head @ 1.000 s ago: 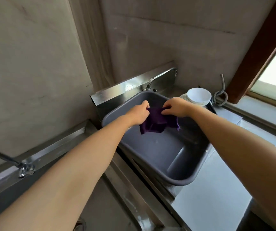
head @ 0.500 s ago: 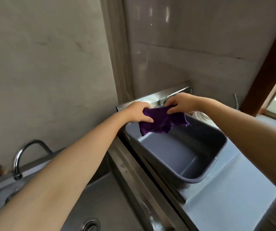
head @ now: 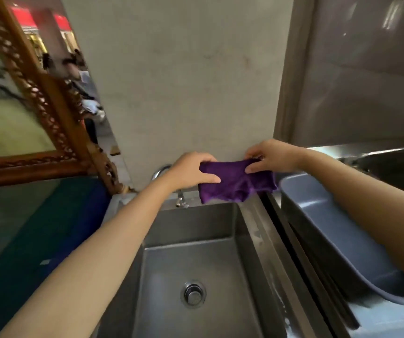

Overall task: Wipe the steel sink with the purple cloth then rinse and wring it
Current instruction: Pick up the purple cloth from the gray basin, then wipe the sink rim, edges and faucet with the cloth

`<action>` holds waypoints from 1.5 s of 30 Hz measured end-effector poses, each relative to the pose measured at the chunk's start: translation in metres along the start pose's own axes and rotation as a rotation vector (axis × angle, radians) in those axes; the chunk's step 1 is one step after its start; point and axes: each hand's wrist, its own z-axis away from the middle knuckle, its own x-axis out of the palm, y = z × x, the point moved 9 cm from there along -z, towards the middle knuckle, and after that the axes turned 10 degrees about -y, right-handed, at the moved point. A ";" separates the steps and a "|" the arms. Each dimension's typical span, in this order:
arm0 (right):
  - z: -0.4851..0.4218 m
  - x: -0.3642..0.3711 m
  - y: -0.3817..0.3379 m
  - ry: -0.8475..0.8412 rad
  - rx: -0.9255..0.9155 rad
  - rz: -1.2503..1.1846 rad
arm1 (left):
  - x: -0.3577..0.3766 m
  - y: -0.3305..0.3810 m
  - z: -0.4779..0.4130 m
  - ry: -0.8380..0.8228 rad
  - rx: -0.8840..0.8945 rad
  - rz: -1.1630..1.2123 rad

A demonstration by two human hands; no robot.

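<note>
A purple cloth [head: 236,182] hangs stretched between both my hands above the back right corner of the steel sink [head: 188,259]. My left hand [head: 192,170] grips the cloth's left end and my right hand [head: 273,156] pinches its upper right edge. The sink basin lies below, with a round drain [head: 193,294] in its floor. A curved steel tap [head: 180,196] stands at the sink's back rim, partly hidden behind my left wrist. No water runs from it.
A grey plastic tub [head: 323,230] sits to the right of the sink, under my right forearm. A steel divider ledge [head: 269,240] separates them. A carved wooden frame [head: 50,106] leans at the left. A plain wall rises behind the sink.
Both hands have carried the purple cloth leftward, from over the grey tub to above the steel sink. The view swung left, bringing the sink and drain into the centre.
</note>
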 end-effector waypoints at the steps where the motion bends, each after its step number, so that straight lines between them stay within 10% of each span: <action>1: -0.013 0.007 -0.016 -0.016 -0.040 -0.002 | -0.006 -0.017 0.015 0.025 -0.031 0.023; 18: -0.219 0.177 -0.227 -0.180 -0.317 0.057 | -0.047 -0.290 0.202 0.200 -0.429 0.190; 31: -0.317 0.316 -0.202 0.001 0.031 -0.098 | 0.044 -0.431 0.211 0.261 -0.622 0.345; 45: -0.421 0.394 -0.224 -0.106 -0.035 -0.351 | 0.052 -0.521 0.190 0.340 -0.731 0.259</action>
